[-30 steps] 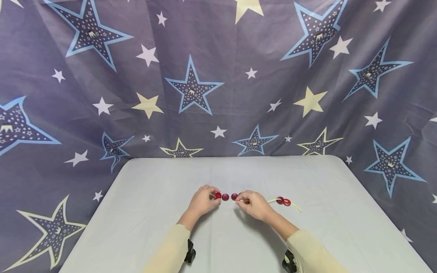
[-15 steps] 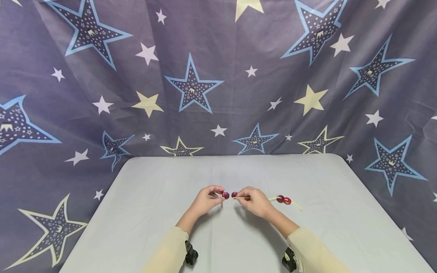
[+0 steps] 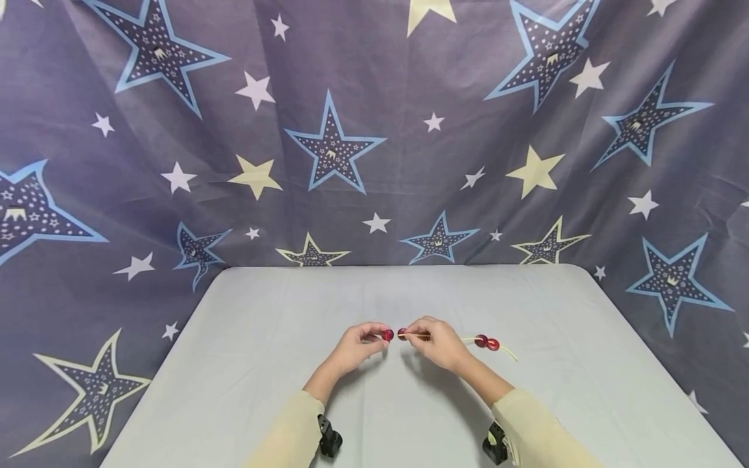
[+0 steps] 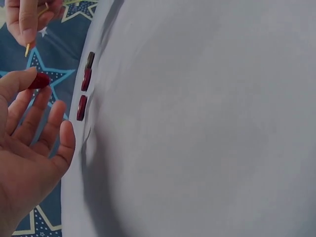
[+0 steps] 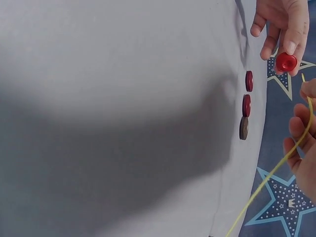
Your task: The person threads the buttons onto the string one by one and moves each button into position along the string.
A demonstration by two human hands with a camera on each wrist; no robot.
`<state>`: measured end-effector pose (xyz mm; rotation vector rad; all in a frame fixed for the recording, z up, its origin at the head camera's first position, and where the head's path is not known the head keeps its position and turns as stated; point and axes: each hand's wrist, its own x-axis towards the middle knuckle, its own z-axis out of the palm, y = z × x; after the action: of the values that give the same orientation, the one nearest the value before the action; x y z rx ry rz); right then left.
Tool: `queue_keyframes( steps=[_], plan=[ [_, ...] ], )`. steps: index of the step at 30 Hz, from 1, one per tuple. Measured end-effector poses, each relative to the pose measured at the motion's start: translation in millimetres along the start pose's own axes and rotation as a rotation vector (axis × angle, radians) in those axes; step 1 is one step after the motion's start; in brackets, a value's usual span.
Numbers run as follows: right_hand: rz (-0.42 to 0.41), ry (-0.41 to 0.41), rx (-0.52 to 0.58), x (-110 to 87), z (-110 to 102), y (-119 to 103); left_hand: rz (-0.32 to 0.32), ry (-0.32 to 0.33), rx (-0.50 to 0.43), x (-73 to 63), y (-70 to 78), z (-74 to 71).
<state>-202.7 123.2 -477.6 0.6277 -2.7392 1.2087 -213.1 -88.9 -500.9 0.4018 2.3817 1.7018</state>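
My left hand (image 3: 355,349) pinches a round red button (image 5: 286,62) between thumb and fingertips, raised above the table. Its face and sunken centre show in the right wrist view. Opposite it, my right hand (image 3: 437,346) pinches a yellow cord (image 5: 276,171) close to its end, the short tip (image 4: 27,50) sticking out toward the button. A small gap separates tip and button. From my right hand the cord trails right to a dark red button (image 3: 481,340) and a red button (image 3: 493,345), both strung on it, with a loose tail beyond them.
In the right wrist view, two dark red buttons (image 5: 249,81) and a brown button (image 5: 244,128) lie in a row on the white-covered table (image 3: 263,390). A star-patterned curtain (image 3: 374,130) hangs behind the table's far edge.
My left hand has lifted the red button from the table and moved it slightly right, toward the cord tip. My right hand has stayed nearly in place, its cord end now showing.
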Motion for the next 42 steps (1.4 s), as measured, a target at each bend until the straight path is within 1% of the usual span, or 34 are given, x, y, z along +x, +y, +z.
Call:
queue_keyframes(
  steps=[3, 10, 16, 22, 27, 33, 40, 42],
  plan=[
    [0.001, 0.009, -0.006, -0.7, -0.3, 0.1, -0.025, -0.019, -0.020, -0.8, 1.8, 0.9],
    [-0.013, 0.025, -0.005, -1.9, -0.6, -0.5, -0.013, -0.055, -0.072, 2.0, -1.9, 3.3],
    [-0.025, 0.012, 0.002, -3.9, 0.9, 0.2, -0.052, -0.060, -0.086, 0.7, -4.1, 5.7],
    [-0.025, 0.009, 0.010, -5.2, 2.8, 2.4, -0.057, -0.069, -0.095, 1.1, -5.8, 8.3],
    [-0.020, 0.001, 0.017, -5.7, 4.2, 2.6, -0.053, -0.077, -0.093, 0.6, -5.9, 9.1],
    [-0.014, -0.007, -0.001, -4.3, 3.6, 0.8, -0.039, -0.084, -0.086, 0.7, -2.9, 9.0],
    [-0.015, -0.009, -0.010, 0.8, 0.8, -0.6, -0.032, -0.075, -0.100, 2.3, -1.1, 8.3],
    [-0.021, -0.009, -0.020, 1.3, 1.0, -1.1, -0.019, -0.069, -0.100, 2.4, -1.4, 7.8]
  ],
)
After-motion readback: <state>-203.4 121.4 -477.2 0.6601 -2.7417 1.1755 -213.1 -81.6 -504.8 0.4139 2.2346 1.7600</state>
